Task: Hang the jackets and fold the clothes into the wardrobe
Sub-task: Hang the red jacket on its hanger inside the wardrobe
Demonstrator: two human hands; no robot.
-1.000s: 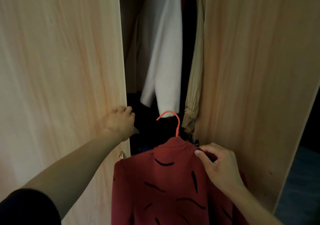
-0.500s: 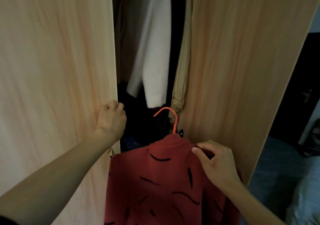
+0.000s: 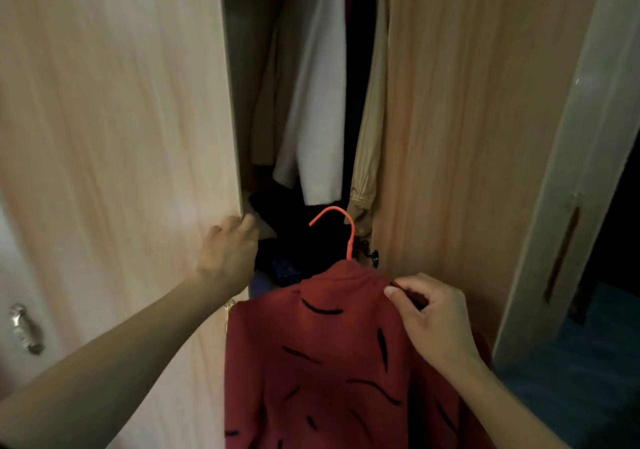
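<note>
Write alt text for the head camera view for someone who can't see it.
A person's right hand pinches the shoulder of a red jacket on an orange hanger before a partly open wardrobe. The left hand grips the edge of the left door; a white jacket and beige garment hang inside.

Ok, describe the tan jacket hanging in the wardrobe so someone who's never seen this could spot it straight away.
Look into the gap between the two pale wooden wardrobe doors. The tan jacket is the rightmost piece, against the right door, beyond the white jacket and a dark garment. Alone among them, it is beige and ends in a gathered cuff.
</note>
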